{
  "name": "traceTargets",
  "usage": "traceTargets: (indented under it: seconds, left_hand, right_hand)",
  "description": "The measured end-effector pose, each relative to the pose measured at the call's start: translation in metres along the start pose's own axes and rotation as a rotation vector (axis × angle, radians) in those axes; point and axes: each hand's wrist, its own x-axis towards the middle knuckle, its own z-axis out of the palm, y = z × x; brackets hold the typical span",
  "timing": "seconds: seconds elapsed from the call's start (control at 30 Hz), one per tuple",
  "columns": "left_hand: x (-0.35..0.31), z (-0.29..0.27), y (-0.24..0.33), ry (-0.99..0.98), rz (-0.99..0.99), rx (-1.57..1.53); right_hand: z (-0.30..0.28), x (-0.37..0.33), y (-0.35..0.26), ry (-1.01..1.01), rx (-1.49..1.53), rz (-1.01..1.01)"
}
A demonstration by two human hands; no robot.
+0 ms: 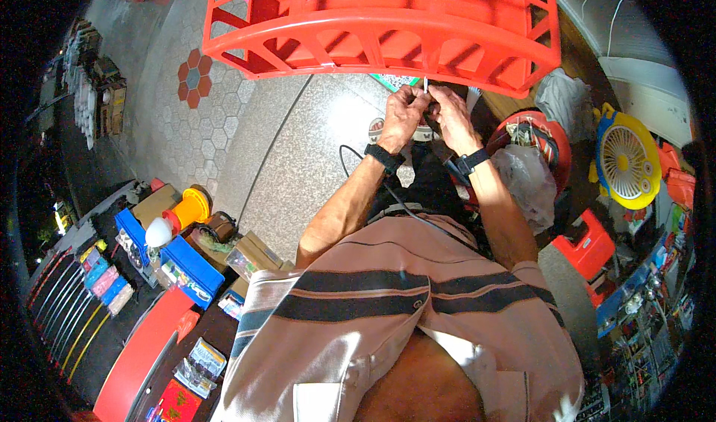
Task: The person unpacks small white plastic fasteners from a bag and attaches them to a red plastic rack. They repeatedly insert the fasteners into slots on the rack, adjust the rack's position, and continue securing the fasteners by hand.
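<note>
Left hand [403, 114] and right hand [452, 114], fingers nearly closed, pinch 1 white strip [426, 85] (material unclear) beside the red rack [373, 28]; steady wrists should help.

From the hands [403, 114], the curved, open-sided plastic rack [380, 25] stands at twelve o'clock; at four, the round plastic basin [564, 157] — the round-caged plastic fan [629, 161] beyond it — and the rectangular plastic bin [203, 267] at eight.
</note>
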Motion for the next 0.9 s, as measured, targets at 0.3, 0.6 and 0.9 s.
traceTargets:
  seconds: [0.3, 0.6, 0.9]
  left_hand:
    - [-0.003, -0.005, 0.012, -0.049, -0.036, -0.085]
    - [-0.005, -0.004, 0.021, -0.075, -0.01, -0.056]
    - [-0.005, -0.004, 0.023, -0.059, -0.064, -0.115]
  right_hand:
    - [0.004, -0.015, -0.006, -0.039, -0.025, -0.027]
    - [0.002, -0.009, -0.011, -0.078, -0.026, 0.018]
    - [0.0, -0.002, -0.016, -0.111, 0.068, 0.08]
